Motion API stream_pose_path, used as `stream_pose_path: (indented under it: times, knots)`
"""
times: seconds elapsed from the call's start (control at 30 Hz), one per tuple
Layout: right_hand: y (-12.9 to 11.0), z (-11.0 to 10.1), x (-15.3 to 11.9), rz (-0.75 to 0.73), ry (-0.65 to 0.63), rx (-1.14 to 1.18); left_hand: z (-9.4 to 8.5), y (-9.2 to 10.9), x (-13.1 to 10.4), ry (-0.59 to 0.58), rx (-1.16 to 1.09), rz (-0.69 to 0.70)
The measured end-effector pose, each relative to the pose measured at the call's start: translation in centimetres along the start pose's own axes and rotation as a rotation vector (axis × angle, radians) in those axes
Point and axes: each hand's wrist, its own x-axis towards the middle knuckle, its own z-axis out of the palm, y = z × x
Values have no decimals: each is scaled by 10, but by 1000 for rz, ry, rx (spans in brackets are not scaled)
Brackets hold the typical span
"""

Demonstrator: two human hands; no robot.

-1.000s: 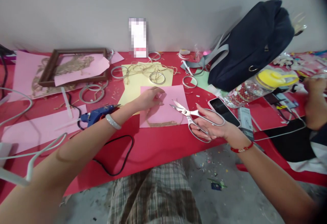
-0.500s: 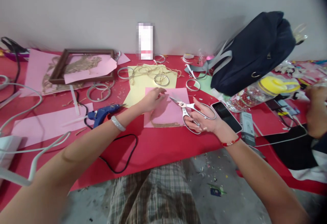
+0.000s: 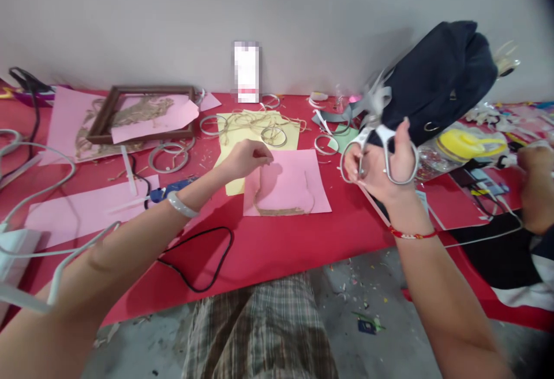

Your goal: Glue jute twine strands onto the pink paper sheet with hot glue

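My left hand [image 3: 247, 158] is closed in a pinch over the upper left corner of a pink sheet of paper [image 3: 283, 183]. What its fingertips hold, if anything, is too small to make out. Brown twine [image 3: 279, 211] is laid on that sheet in a U shape, its left side running up to just below my left fingers. My right hand [image 3: 383, 165] grips a pair of scissors [image 3: 386, 154] by the loops, raised off the table. Their handles are spread, and the blurred blades point away toward the backpack.
Behind the sheet lies yellow paper [image 3: 231, 154] with loose twine [image 3: 246, 119] and tape rings [image 3: 273, 135]. A blue glue gun [image 3: 173, 188] and a wooden frame [image 3: 97, 119] are on the left. At right stand a dark backpack [image 3: 441, 79], a yellow-lidded bottle [image 3: 463, 143] and another person's hand [image 3: 536, 183].
My right hand has lifted the scissors up and to the right, away from the pink sheet, turning the blades away from me. My left hand has drawn slightly left, its fingers now pinched.
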Motion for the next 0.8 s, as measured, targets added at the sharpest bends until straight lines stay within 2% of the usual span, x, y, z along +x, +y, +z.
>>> stream_pose_path:
  times: [0.07,0.1,0.17,0.27,0.33,0.4,0.47,0.53,0.67,0.8]
  knots:
    - [-1,-5,-3,-106,64,58,-13,-1,-10,-6,101,53]
    - [0,-6,-6,-82,19,75,-17,-2,-17,-27,160,81]
    - [10,-7,-12,98,-197,82,-23,-5,-34,-76,267,125]
    - [38,0,-22,429,-562,87,-25,-13,-61,-119,375,146]
    - [60,6,-27,575,-729,105,-25,-19,-78,-145,436,160]
    - [79,11,-27,626,-811,134,-23,-23,-91,-214,503,181]
    - [89,15,-24,604,-826,178,-20,-25,-100,-303,579,187]
    - [90,16,-18,554,-810,234,-14,-25,-105,-345,665,167]
    - [78,15,-9,505,-771,270,1,-16,-112,-268,822,127]
    - [76,9,-12,539,-798,243,12,-7,-118,-203,889,123]
